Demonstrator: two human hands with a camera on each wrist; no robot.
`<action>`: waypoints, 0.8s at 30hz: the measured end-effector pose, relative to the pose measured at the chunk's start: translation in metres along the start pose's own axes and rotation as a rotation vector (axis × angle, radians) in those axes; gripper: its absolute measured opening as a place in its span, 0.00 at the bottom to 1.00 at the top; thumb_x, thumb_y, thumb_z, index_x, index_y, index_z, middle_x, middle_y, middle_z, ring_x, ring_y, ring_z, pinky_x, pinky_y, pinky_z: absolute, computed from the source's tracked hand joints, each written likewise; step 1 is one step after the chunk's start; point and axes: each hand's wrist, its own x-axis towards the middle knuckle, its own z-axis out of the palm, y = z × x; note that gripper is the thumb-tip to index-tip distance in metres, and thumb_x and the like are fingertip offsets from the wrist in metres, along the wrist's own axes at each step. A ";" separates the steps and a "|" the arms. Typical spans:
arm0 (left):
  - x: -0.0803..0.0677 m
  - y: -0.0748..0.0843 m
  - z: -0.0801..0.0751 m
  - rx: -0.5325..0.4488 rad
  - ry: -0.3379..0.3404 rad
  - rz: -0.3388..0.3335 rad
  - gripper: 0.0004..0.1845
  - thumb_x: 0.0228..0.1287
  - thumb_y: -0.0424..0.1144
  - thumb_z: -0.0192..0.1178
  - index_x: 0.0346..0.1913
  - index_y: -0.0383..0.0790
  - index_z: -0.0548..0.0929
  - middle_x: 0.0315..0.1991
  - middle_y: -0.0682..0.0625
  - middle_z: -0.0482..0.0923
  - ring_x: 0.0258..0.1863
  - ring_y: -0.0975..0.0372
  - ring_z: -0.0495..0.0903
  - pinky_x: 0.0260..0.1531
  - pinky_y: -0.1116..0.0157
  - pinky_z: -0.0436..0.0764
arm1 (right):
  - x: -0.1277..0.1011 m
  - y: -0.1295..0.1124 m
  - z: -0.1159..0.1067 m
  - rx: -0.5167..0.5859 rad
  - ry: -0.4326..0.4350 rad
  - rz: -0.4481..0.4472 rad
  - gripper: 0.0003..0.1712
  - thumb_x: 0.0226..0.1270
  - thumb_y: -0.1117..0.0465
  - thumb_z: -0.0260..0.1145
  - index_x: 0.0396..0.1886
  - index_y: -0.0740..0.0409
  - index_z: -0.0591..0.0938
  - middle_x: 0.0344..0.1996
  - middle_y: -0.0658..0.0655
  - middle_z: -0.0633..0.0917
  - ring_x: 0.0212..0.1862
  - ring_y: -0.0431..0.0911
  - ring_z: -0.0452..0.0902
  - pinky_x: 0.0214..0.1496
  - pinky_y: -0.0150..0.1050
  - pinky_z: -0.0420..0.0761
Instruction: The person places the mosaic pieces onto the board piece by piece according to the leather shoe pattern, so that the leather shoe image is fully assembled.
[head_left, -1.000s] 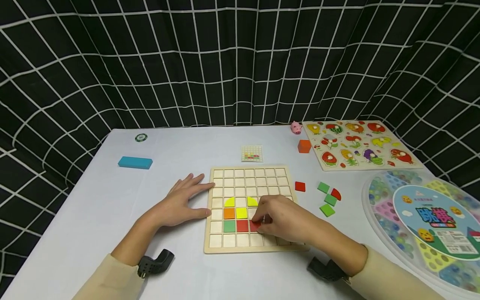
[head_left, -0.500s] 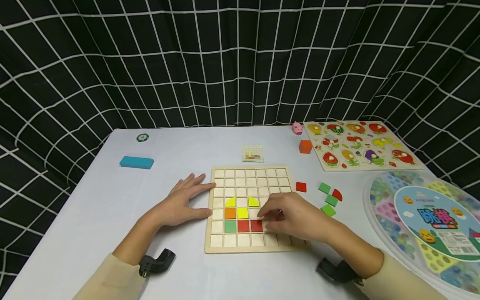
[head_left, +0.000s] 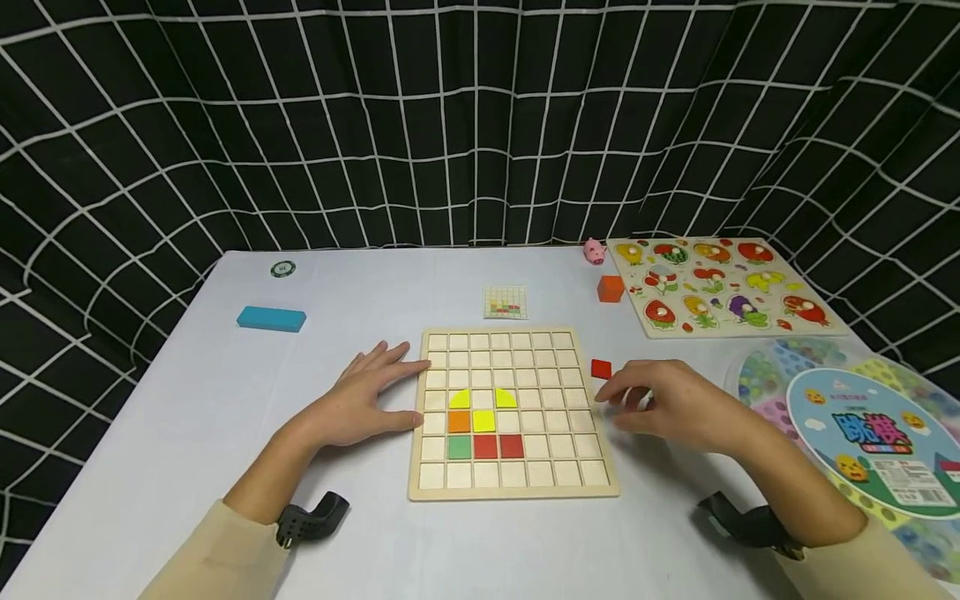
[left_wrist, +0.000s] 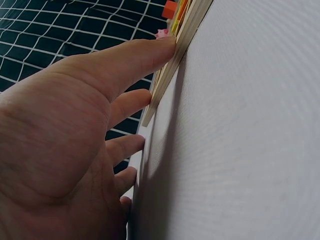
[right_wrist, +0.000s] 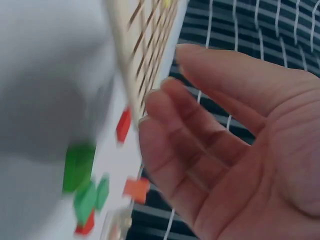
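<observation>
A wooden grid board [head_left: 566, 447] lies on the white table. In its cells sit two yellow quarter-circles [head_left: 506, 398], an orange square [head_left: 459, 422], a yellow square [head_left: 483, 421], a green square [head_left: 460, 447] and two red squares [head_left: 512, 447]. My left hand [head_left: 363, 406] rests with spread fingers, thumb and index finger at the board's left edge. Just off the board's right side hovers my right hand [head_left: 675, 404], fingers loosely bent and nothing between them. A loose red square [head_left: 602, 369] lies by its fingertips. Loose green tiles [right_wrist: 79, 167] show in the right wrist view, hidden by the hand from the head view.
Behind the board lies a small pattern card [head_left: 506, 302]. An orange cube [head_left: 611, 289], a pink pig figure [head_left: 595, 252] and a fruit puzzle board [head_left: 637, 321] are at back right. A round game box [head_left: 810, 400] stands right; a blue block [head_left: 272, 319] and a chip [head_left: 282, 269] lie left.
My right hand has let go of the red square in the bottom coloured row and moved right, off the board toward the loose tiles. The left hand has stayed at the board's edge.
</observation>
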 end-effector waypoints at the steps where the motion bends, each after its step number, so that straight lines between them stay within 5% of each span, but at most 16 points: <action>1: 0.000 0.000 0.000 -0.002 -0.001 0.000 0.39 0.61 0.53 0.71 0.74 0.50 0.74 0.82 0.39 0.56 0.84 0.40 0.44 0.80 0.37 0.40 | -0.002 0.005 -0.002 -0.018 -0.008 0.032 0.15 0.58 0.65 0.79 0.45 0.49 0.90 0.40 0.45 0.87 0.38 0.37 0.79 0.37 0.32 0.81; 10: -0.001 0.000 0.000 0.002 0.005 0.014 0.39 0.61 0.53 0.71 0.74 0.49 0.74 0.81 0.38 0.57 0.83 0.40 0.45 0.80 0.37 0.41 | -0.011 0.034 -0.005 -0.152 -0.099 0.277 0.19 0.52 0.67 0.81 0.46 0.53 0.89 0.36 0.49 0.83 0.38 0.45 0.75 0.40 0.38 0.82; 18: -0.003 -0.001 0.000 -0.005 0.007 0.008 0.39 0.61 0.53 0.71 0.74 0.49 0.74 0.82 0.38 0.56 0.83 0.40 0.44 0.80 0.37 0.40 | -0.009 0.034 -0.004 -0.171 -0.069 0.243 0.15 0.52 0.63 0.83 0.33 0.48 0.83 0.31 0.48 0.78 0.36 0.44 0.72 0.33 0.33 0.75; 24: -0.002 0.000 0.000 0.001 0.004 0.008 0.38 0.61 0.53 0.71 0.74 0.50 0.74 0.82 0.39 0.56 0.83 0.40 0.44 0.80 0.37 0.40 | -0.004 0.020 -0.004 -0.105 -0.030 0.163 0.11 0.58 0.62 0.80 0.32 0.46 0.83 0.28 0.44 0.80 0.35 0.42 0.72 0.33 0.31 0.73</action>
